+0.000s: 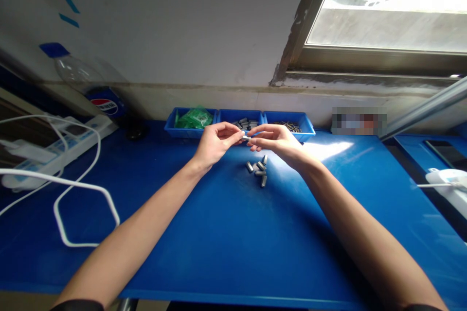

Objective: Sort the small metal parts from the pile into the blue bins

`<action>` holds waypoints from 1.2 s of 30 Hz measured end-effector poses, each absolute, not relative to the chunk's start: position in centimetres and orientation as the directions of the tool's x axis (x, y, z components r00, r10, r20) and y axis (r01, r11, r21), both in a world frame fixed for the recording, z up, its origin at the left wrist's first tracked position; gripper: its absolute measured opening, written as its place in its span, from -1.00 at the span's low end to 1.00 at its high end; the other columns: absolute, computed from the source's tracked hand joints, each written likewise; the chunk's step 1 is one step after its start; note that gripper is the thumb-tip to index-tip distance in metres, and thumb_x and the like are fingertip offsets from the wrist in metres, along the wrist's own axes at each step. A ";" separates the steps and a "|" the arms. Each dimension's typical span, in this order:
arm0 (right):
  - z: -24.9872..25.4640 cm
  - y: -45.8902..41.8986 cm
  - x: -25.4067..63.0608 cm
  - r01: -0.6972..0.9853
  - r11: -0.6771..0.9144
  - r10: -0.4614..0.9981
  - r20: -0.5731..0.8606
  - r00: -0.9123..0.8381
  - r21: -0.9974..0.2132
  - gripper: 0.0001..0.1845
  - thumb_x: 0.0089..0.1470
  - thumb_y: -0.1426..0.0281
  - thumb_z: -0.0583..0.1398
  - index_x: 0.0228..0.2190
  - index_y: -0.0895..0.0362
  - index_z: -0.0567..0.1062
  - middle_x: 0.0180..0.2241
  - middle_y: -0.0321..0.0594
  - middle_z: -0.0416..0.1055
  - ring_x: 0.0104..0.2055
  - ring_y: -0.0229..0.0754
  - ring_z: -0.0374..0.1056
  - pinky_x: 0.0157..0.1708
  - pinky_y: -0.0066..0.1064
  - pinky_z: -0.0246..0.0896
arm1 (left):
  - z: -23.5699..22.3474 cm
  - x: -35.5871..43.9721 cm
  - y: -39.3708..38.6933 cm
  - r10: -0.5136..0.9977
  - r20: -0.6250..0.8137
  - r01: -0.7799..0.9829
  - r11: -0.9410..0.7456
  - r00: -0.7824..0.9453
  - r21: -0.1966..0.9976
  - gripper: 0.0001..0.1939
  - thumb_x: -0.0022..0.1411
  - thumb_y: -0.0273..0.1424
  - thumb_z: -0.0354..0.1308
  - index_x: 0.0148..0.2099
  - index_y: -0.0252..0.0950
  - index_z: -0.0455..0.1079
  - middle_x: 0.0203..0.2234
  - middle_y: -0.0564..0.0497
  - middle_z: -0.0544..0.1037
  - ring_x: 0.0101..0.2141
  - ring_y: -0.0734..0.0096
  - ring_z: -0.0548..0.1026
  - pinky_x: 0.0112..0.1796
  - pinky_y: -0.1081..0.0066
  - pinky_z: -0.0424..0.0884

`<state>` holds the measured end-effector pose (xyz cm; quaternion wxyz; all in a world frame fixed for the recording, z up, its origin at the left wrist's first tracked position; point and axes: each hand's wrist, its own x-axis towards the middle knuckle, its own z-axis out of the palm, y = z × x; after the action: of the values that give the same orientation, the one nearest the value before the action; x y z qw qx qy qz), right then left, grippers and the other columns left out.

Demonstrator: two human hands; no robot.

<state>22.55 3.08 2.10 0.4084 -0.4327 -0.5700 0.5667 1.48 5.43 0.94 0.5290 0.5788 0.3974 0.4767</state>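
My left hand point(216, 144) and my right hand point(276, 141) meet above the blue table point(226, 233), fingertips pinched together on a tiny pale part point(246, 137) too small to make out. Just below them several small grey cylindrical pieces point(259, 169) lie loose on the table. Behind the hands stand three blue trays: the left tray point(171, 129) holds green bags, the middle tray point(233, 116) grey pieces, the right tray point(304, 126) thin dark pins.
A white power strip point(58, 148) with white cables point(85, 204) lies at the left, beside a plastic bottle point(87, 82) lying by the wall. At the far right sit a white device point(450, 180) and a phone point(447, 153). A window is above right.
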 end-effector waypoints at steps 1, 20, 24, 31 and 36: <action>2.1 3.1 22.5 0.022 -0.017 0.956 -0.022 -0.292 -1.000 -0.58 -0.02 0.19 0.49 -0.17 0.15 0.66 -0.30 -0.11 0.67 -0.28 -0.10 0.58 -0.16 -0.24 0.47 | 0.9 1.5 5.4 0.965 0.135 -0.046 -0.128 0.226 0.991 -0.55 -0.03 -0.08 0.55 -0.29 -0.34 0.57 -0.36 -0.08 0.69 -0.29 0.21 0.67 -0.12 0.21 0.64; 1.7 3.6 22.3 0.028 0.122 0.992 0.121 -0.041 -0.992 -0.49 -0.04 0.15 0.47 -0.06 0.10 0.64 -0.12 -0.05 0.67 -0.16 0.02 0.61 -0.12 -0.15 0.51 | 2.0 1.2 4.0 0.651 0.272 0.246 -0.590 0.709 0.769 -0.86 0.30 -0.38 0.30 -0.13 -0.26 0.65 -0.19 -0.01 0.73 -0.17 0.28 0.67 -0.06 0.38 0.53; 1.8 3.6 22.3 0.040 0.111 0.993 0.110 -0.037 -0.993 -0.55 -0.01 0.16 0.45 -0.10 0.10 0.64 -0.13 -0.06 0.67 -0.20 -0.01 0.61 -0.18 -0.19 0.51 | 1.4 1.3 3.9 0.413 0.203 0.172 -0.707 0.888 0.685 -0.71 0.31 -0.52 0.25 0.03 -0.19 0.65 -0.01 -0.04 0.69 0.06 0.24 0.61 0.13 0.34 0.46; 2.2 3.4 22.3 0.033 0.085 0.996 0.085 -0.018 -0.996 -0.63 0.01 0.19 0.42 -0.17 0.11 0.64 -0.18 -0.09 0.68 -0.25 -0.08 0.60 -0.25 -0.28 0.47 | 0.1 1.1 4.3 0.443 0.156 0.297 -0.783 0.883 0.546 -0.79 0.33 -0.52 0.22 -0.09 -0.23 0.66 -0.04 -0.06 0.68 0.00 0.22 0.62 0.08 0.35 0.48; 2.1 3.5 22.3 0.026 0.076 0.997 0.076 -0.021 -0.997 -0.65 0.02 0.21 0.41 -0.18 0.12 0.64 -0.20 -0.10 0.68 -0.27 -0.11 0.58 -0.29 -0.32 0.44 | 0.5 1.1 4.2 0.473 0.110 0.373 -0.799 0.874 0.471 -0.89 0.34 -0.47 0.24 -0.16 -0.30 0.61 -0.17 -0.11 0.66 -0.11 0.21 0.62 -0.04 0.36 0.49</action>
<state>22.30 3.48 2.08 0.5067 -0.4823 -0.5305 0.4788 1.11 4.24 0.46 0.2234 0.9420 0.2244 0.1115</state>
